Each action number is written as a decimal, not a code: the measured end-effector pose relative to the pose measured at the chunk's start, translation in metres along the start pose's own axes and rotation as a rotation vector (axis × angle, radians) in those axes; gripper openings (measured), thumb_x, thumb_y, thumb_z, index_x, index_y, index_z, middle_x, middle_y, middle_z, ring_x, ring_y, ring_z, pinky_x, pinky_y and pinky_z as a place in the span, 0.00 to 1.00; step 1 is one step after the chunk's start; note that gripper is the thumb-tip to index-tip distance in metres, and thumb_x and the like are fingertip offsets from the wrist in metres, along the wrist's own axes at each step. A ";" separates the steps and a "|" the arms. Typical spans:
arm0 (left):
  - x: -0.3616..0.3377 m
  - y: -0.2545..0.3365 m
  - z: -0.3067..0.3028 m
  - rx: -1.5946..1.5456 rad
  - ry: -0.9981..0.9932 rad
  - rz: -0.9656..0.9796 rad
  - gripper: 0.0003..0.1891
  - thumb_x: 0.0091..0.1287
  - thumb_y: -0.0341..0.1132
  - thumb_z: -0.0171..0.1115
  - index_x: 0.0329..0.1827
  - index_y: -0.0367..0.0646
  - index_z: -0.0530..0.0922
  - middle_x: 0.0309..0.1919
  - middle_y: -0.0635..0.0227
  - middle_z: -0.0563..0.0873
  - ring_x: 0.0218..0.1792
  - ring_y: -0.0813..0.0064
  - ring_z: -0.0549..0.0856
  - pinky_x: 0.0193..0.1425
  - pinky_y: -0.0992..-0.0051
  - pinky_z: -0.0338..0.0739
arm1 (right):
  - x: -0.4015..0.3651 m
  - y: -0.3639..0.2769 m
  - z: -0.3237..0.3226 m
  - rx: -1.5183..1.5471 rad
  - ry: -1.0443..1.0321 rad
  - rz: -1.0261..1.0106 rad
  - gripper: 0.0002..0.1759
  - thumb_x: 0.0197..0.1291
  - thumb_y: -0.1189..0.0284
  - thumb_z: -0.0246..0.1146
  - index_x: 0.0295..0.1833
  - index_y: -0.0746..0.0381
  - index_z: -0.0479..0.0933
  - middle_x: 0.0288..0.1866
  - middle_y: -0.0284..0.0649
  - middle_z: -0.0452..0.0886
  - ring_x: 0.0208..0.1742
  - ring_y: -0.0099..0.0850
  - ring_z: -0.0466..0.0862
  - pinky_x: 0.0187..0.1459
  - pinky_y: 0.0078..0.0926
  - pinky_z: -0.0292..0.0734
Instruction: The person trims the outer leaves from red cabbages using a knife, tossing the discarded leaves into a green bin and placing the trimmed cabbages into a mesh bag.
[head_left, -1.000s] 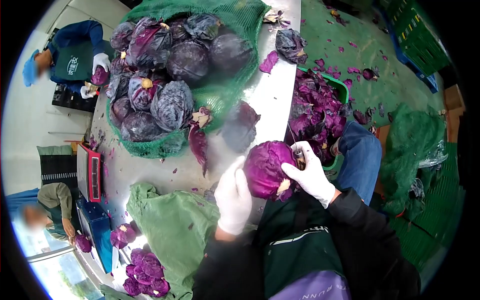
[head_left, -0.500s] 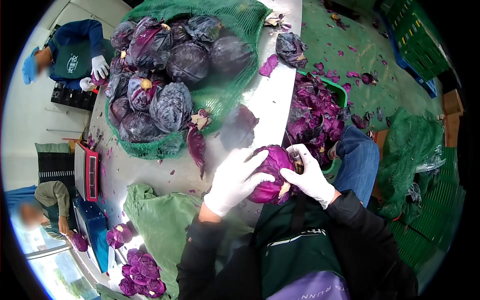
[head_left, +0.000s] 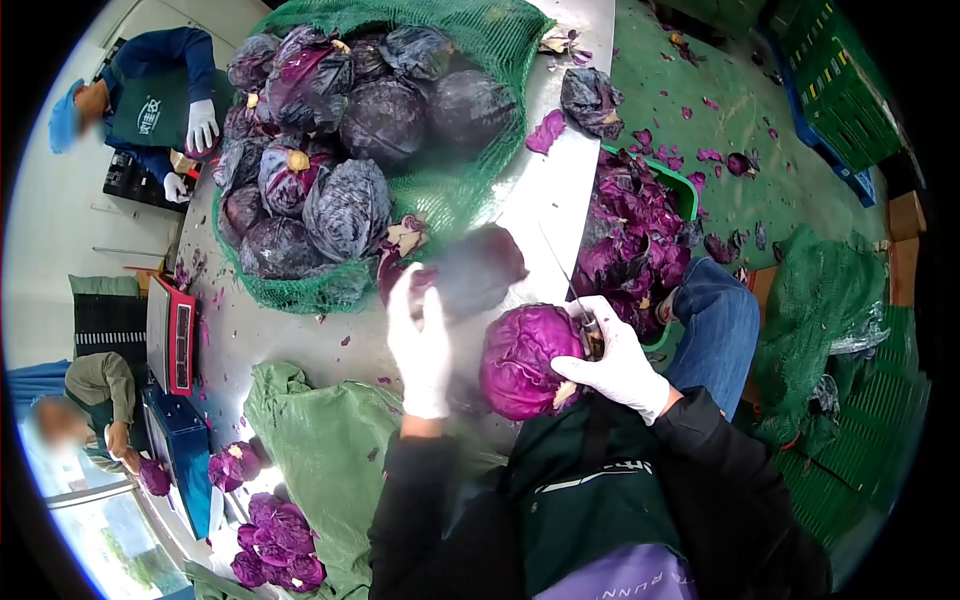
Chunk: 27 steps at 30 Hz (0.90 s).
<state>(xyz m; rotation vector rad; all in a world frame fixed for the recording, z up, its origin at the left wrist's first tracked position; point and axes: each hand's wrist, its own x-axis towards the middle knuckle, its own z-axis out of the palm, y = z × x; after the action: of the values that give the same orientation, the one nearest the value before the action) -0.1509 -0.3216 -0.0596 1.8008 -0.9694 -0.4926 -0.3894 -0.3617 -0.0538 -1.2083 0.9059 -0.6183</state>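
Observation:
A peeled red cabbage (head_left: 528, 362) sits in front of my apron, its cut stem end turned toward the lower right. My right hand (head_left: 620, 360), in a white glove, closes around a knife (head_left: 594, 336) and steadies the cabbage with its thumb. The thin blade points up and away. My left hand (head_left: 422, 345), also gloved and slightly blurred, is off the cabbage with fingers apart. Just beyond its fingertips is a loose purple leaf (head_left: 392, 268); a larger dark leaf (head_left: 490, 265) lies to the right of that.
A green mesh sack (head_left: 330, 292) full of unpeeled cabbages lies on the metal table (head_left: 545, 200). A green crate (head_left: 685, 190) of trimmed leaves stands beside my leg. Green sheeting (head_left: 320, 430) and peeled cabbages (head_left: 275, 540) are at lower left. Two co-workers (head_left: 150, 110) handle cabbages across the table.
My left hand has let go of the cabbage and moved left, toward the loose leaves. The cabbage has turned, showing a smoother face, and stays with my right hand and the knife.

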 end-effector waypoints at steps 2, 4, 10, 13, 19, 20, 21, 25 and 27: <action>-0.009 0.026 -0.014 -0.126 -0.020 0.029 0.20 0.68 0.30 0.65 0.64 0.45 0.78 0.60 0.67 0.82 0.54 0.74 0.82 0.52 0.73 0.79 | 0.001 -0.001 0.000 -0.036 0.001 0.007 0.35 0.52 0.66 0.80 0.61 0.64 0.71 0.51 0.37 0.80 0.49 0.20 0.78 0.54 0.23 0.77; -0.022 0.032 -0.029 -0.057 -0.316 0.149 0.29 0.58 0.33 0.76 0.65 0.46 0.79 0.59 0.63 0.81 0.59 0.66 0.80 0.61 0.69 0.76 | 0.003 -0.003 0.002 -0.057 0.010 0.010 0.35 0.52 0.66 0.80 0.61 0.64 0.71 0.51 0.37 0.80 0.49 0.20 0.78 0.53 0.23 0.77; -0.044 0.036 -0.011 0.050 -0.453 0.421 0.23 0.54 0.31 0.79 0.55 0.44 0.87 0.60 0.61 0.79 0.63 0.65 0.78 0.67 0.66 0.73 | -0.001 -0.008 0.005 -0.049 -0.002 0.020 0.35 0.52 0.64 0.80 0.61 0.64 0.72 0.52 0.39 0.80 0.50 0.21 0.78 0.55 0.23 0.76; -0.048 0.028 0.001 -0.111 -0.349 0.357 0.12 0.60 0.21 0.73 0.46 0.39 0.88 0.52 0.64 0.84 0.54 0.71 0.83 0.57 0.75 0.77 | -0.002 0.006 0.005 -0.116 0.025 -0.069 0.36 0.51 0.61 0.80 0.62 0.63 0.72 0.52 0.41 0.81 0.52 0.24 0.79 0.57 0.26 0.76; -0.048 0.032 0.003 -0.068 -0.138 0.220 0.07 0.64 0.20 0.67 0.42 0.39 0.87 0.45 0.67 0.86 0.46 0.75 0.84 0.50 0.78 0.77 | -0.001 -0.005 0.007 -0.235 0.032 -0.032 0.39 0.49 0.56 0.81 0.62 0.63 0.72 0.52 0.45 0.83 0.51 0.32 0.84 0.56 0.32 0.79; -0.047 0.030 0.001 -0.038 -0.129 0.232 0.06 0.65 0.21 0.66 0.42 0.39 0.87 0.43 0.68 0.86 0.45 0.76 0.84 0.49 0.79 0.77 | -0.001 -0.002 0.008 -0.249 0.034 -0.049 0.40 0.48 0.55 0.81 0.62 0.63 0.72 0.52 0.46 0.83 0.50 0.34 0.85 0.56 0.33 0.80; -0.042 0.025 0.000 0.019 -0.116 0.298 0.05 0.72 0.26 0.61 0.44 0.40 0.85 0.40 0.70 0.86 0.39 0.80 0.83 0.44 0.82 0.75 | 0.000 -0.002 0.010 -0.229 0.043 -0.062 0.40 0.48 0.54 0.80 0.62 0.63 0.72 0.52 0.48 0.84 0.52 0.37 0.86 0.58 0.34 0.80; -0.029 0.007 0.001 -0.675 -0.109 -0.358 0.11 0.79 0.36 0.54 0.46 0.39 0.82 0.40 0.72 0.85 0.36 0.83 0.80 0.39 0.82 0.73 | 0.002 -0.012 0.012 -0.271 0.019 -0.024 0.42 0.49 0.52 0.79 0.64 0.63 0.73 0.53 0.49 0.83 0.53 0.38 0.85 0.58 0.35 0.80; -0.025 0.008 -0.003 -0.621 -0.057 -0.349 0.10 0.79 0.35 0.55 0.44 0.40 0.81 0.39 0.72 0.84 0.35 0.83 0.79 0.39 0.82 0.74 | 0.003 -0.013 0.014 -0.298 0.029 -0.042 0.44 0.49 0.49 0.78 0.67 0.62 0.72 0.53 0.50 0.83 0.53 0.39 0.85 0.57 0.35 0.80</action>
<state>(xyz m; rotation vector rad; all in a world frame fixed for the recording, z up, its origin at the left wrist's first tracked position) -0.1666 -0.3015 -0.0536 1.3851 -0.4554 -0.9511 -0.3754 -0.3605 -0.0412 -1.4907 1.0241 -0.5484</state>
